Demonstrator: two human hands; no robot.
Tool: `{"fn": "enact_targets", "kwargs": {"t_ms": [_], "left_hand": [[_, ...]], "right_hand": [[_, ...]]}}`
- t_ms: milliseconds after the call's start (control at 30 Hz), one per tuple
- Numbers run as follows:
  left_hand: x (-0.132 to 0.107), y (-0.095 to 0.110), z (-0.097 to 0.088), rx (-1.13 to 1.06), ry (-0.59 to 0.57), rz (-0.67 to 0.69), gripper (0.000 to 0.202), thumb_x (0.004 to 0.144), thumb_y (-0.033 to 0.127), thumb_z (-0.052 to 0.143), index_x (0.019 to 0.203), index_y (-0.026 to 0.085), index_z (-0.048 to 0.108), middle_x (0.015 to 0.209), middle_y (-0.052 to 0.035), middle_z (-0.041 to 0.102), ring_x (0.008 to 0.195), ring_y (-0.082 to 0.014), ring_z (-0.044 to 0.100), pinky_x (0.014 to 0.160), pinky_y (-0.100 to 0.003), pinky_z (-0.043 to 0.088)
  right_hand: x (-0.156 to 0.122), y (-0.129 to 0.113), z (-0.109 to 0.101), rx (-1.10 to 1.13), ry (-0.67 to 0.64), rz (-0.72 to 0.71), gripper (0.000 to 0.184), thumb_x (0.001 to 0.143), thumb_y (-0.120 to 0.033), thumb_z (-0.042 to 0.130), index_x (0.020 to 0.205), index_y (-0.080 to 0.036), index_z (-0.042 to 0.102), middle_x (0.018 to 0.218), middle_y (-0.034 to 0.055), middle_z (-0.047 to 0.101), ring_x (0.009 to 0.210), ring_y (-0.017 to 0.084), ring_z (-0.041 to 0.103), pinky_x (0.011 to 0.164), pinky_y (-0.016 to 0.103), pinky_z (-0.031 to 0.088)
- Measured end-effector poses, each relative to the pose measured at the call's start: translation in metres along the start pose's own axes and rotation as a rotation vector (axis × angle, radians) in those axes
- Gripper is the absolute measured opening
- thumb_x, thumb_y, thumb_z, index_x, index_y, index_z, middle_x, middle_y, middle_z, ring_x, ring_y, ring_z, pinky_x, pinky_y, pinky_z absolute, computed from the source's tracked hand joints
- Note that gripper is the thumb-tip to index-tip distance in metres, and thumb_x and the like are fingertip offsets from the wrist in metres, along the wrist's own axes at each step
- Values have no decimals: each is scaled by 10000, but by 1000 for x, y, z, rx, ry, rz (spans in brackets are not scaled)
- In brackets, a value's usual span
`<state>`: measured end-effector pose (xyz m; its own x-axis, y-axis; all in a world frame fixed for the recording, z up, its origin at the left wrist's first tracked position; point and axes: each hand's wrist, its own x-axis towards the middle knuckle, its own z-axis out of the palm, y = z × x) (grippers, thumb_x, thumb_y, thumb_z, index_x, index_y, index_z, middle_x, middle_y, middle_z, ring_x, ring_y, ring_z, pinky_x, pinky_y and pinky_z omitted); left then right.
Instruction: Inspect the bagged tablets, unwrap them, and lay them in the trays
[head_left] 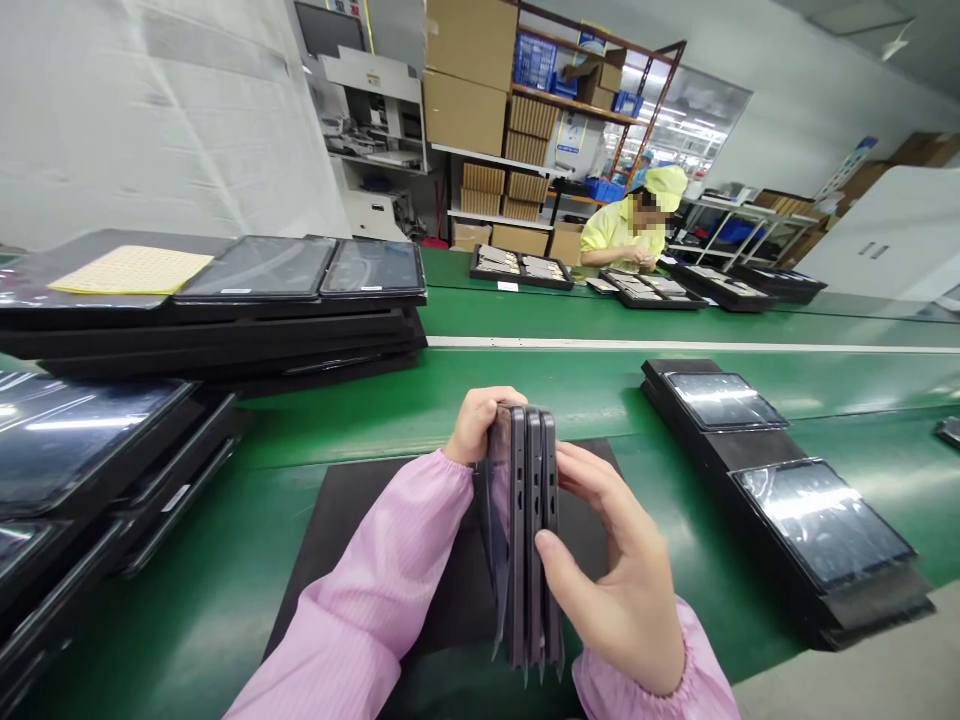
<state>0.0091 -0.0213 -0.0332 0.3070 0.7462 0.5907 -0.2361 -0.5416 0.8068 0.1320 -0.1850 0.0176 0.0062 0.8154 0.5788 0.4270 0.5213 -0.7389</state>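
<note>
Three thin dark tablet shells [531, 520] stand on edge together over a black mat [352, 530] in front of me. My left hand [476, 425] grips the stack from the left, fingers curled over its top edge. From the right, my right hand [619, 575] clasps it, thumb on the near edge and fingers against the outer shell. Clear film hangs off the leftmost shell. Both sleeves are pink.
Stacked black trays with glossy panels [225, 300] fill the left side; a yellow sheet [135, 268] lies on top. A black tray with two panels [780, 490] sits at right on the green belt [525, 385]. Across the belt a person in yellow [630, 230] works at more trays.
</note>
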Motion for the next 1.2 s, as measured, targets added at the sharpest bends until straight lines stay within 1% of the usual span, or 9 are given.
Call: {"fn": "enact_targets", "kwargs": {"t_ms": [67,167,300,400,500,600,833,1067,1200], "left_hand": [[0,-1,0,-13,0,13,757,784,879,383,578,189,615,576,-77,639,533,-208,558,568,-358,468],[-1,-3,0,-32,5,37,753,794,870,394,573,188,623,563,-71,634,520,-200,552,557,-349,456],[-1,0,1,-37,-12,73,734,820,839,405,581,183,634,557,-74,636,508,-198,549,535,-340,440],[-2,4,1,-20,-35,67,730,817,840,402,591,187,636,570,-79,645,518,-203,557,549,-346,453],[-2,6,1,-5,-46,60,732,813,845,393,592,190,634,581,-84,652,527,-208,564,562,-352,465],[-2,5,1,-17,-48,80,718,830,824,403,597,186,637,579,-81,650,527,-204,567,560,-344,463],[-2,3,1,-12,-47,109,735,849,812,399,612,160,640,584,-74,652,532,-184,563,567,-317,457],[-2,1,3,-39,-48,130,729,858,798,412,609,153,642,569,-63,637,517,-169,549,541,-297,436],[-2,1,4,-57,-49,127,719,857,792,420,614,153,645,567,-61,639,508,-166,543,535,-296,433]], "right_hand": [[-1,-1,3,-14,8,10,518,795,-95,627,1280,-275,596,1309,83,668,1207,280,651,1028,466,569],[-2,-1,5,-21,3,17,494,787,-111,631,1254,-266,586,1290,91,664,1212,280,641,1030,462,557],[-3,-3,8,-26,33,12,448,795,-145,657,1217,-275,581,1261,76,664,1170,256,656,996,415,567],[-3,-4,8,-27,81,18,402,804,-148,659,1175,-285,584,1235,61,673,1123,237,676,958,385,581],[-4,-4,8,-42,88,17,360,817,-129,632,1145,-273,600,1213,71,689,1113,243,686,954,393,583],[-4,-4,8,-58,91,4,346,837,-118,603,1151,-264,608,1218,76,697,1128,241,686,959,382,580],[-5,-4,8,-88,102,-22,322,902,-132,555,1189,-273,599,1250,39,693,1164,181,670,980,295,551],[-7,0,12,-41,146,-4,327,860,-142,575,1148,-296,576,1223,11,667,1117,163,664,952,276,542],[-5,1,14,-23,150,3,306,883,-163,567,1150,-313,574,1206,1,659,1094,157,661,937,275,541]]}}
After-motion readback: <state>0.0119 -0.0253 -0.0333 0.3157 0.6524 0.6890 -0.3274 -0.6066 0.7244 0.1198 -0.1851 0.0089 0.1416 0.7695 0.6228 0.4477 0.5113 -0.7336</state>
